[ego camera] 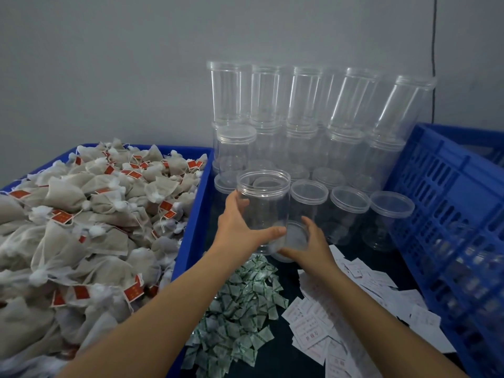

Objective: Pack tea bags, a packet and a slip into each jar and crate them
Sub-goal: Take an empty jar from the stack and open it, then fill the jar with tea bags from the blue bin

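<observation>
My left hand grips a clear empty jar with no lid on it, held at the middle of the table. Just right of its base, my right hand holds the clear round lid. A blue bin on the left is heaped with tea bags bearing red tags. Small green-and-white packets lie piled in front of the jar. White paper slips are scattered to their right. A blue slotted crate stands at the right.
Several lidded empty jars are stacked two levels high against the grey wall, with a front row right behind my hands. The table top is dark. A black cable runs down the wall at the right.
</observation>
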{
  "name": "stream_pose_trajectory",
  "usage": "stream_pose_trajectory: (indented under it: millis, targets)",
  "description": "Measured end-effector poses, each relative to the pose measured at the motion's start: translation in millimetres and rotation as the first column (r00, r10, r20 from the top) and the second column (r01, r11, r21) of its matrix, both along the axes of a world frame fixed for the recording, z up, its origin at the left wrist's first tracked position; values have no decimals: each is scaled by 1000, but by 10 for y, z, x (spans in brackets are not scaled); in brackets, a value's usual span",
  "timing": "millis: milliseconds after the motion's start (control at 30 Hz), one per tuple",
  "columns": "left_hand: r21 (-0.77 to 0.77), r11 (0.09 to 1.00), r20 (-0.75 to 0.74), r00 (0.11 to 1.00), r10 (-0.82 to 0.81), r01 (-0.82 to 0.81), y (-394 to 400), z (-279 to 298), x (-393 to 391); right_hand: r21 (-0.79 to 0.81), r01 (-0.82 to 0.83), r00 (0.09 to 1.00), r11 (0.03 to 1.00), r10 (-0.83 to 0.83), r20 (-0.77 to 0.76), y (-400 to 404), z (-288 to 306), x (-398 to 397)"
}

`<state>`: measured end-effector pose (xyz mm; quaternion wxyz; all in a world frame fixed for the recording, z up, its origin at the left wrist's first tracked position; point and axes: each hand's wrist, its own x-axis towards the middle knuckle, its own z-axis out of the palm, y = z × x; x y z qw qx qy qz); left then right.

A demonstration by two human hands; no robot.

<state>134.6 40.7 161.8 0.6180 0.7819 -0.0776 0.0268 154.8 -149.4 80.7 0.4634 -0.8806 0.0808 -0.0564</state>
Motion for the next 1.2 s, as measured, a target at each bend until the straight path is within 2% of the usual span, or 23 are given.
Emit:
stream_pose_trajectory:
  millis: [100,167,233,300,433,533,600,700,767,833,1000,1133,1200]
  targets:
    - [22,1000,-14,1000,-20,20,1,-12,-1,-18,14,999,1000,-14,-37,-31,144,-66]
    - [36,999,-21,999,-25,26,-7,-23,-1,26,27,1000,999,-28,3,-46,300,-155]
    - [50,998,-27,999,-28,30,-26,-24,-9,185,-5,995,983,-13,94,-18,493,-284]
    - [92,995,-32,999,-43,46,-41,-20,-39,325,-111,987,939,67,145,73,704,-437]
    - [151,985,-48,995,-83,89,-76,15,-132,295,-294,950,909,246,191,293,892,-589]
    - [254,965,-94,995,-40,62,-123,92,-194,280,-276,952,919,222,209,403,915,-588]
    - [339,935,-90,993,-82,108,-72,156,-224,290,-238,959,927,178,220,466,915,-579]
    - [538,810,-93,972,-216,231,154,318,-235,352,-220,959,910,135,250,549,874,-561]
    - [711,667,-65,965,-254,223,366,458,-212,384,-243,954,891,148,259,626,801,-560]
    - [808,568,-6,967,-256,155,600,546,-169,393,-291,944,873,194,268,732,682,-592]
    - [909,398,135,991,4,-126,1208,454,-43,345,-396,916,851,339,216,996,387,-734]
    - [946,317,39,995,97,-68,1448,229,-40,293,-445,894,846,400,203,1085,233,-778]
    - [975,214,38,996,77,-54,1460,120,-38,276,-451,891,849,411,193,1102,190,-795]
